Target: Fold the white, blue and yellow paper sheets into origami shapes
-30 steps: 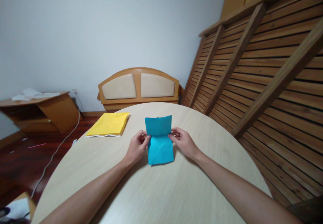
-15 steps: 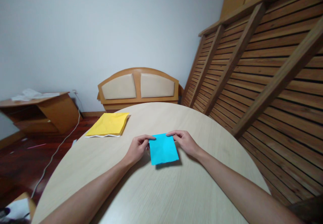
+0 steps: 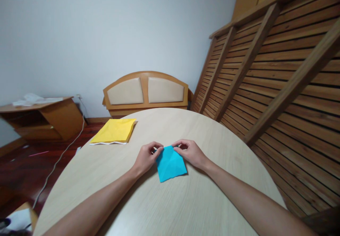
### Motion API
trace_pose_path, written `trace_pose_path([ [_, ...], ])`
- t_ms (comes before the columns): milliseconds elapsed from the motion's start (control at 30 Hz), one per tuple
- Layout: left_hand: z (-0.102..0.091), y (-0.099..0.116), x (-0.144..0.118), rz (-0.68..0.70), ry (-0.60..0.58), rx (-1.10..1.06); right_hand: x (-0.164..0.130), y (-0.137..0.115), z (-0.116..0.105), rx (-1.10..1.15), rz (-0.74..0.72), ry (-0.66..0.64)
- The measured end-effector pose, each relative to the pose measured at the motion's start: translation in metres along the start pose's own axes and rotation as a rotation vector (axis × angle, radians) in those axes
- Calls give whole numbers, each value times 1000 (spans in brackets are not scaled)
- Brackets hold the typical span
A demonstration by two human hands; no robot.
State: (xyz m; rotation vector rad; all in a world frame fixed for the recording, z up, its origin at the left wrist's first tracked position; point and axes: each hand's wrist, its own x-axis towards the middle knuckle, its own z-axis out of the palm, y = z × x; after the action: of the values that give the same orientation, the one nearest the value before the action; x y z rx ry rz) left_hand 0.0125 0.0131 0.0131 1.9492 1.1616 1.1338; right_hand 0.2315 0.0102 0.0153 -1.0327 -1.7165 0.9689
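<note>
A small square of blue paper (image 3: 171, 165) with crease lines sits low over the middle of the round table (image 3: 212, 193). Its near edge looks slightly uneven. My left hand (image 3: 147, 156) pinches the paper's far left corner between thumb and fingers. At the far right corner, my right hand (image 3: 191, 153) grips it the same way. Both hands are closed, and some fingertips are hidden behind or under the sheet.
Yellow paper (image 3: 114, 130) over a white layer lies at the table's far left. Beyond stand a headboard (image 3: 145, 90) and, to the right, leaning wooden slats (image 3: 265, 87). A low desk (image 3: 61, 119) and a cable (image 3: 57, 161) are at left.
The blue paper has come down and slightly toward me, and its creases now show. My hands have closed in on its far corners, with the right thumb now over the top.
</note>
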Motion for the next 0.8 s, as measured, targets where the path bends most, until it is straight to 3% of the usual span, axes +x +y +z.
trace_pose_path([
  [400, 6, 6, -5, 143, -112, 154, -3, -3, 13, 53, -10, -32],
  [800, 5, 3, -6, 122, -119, 164, 1, 2, 7, 124, 24, -21],
])
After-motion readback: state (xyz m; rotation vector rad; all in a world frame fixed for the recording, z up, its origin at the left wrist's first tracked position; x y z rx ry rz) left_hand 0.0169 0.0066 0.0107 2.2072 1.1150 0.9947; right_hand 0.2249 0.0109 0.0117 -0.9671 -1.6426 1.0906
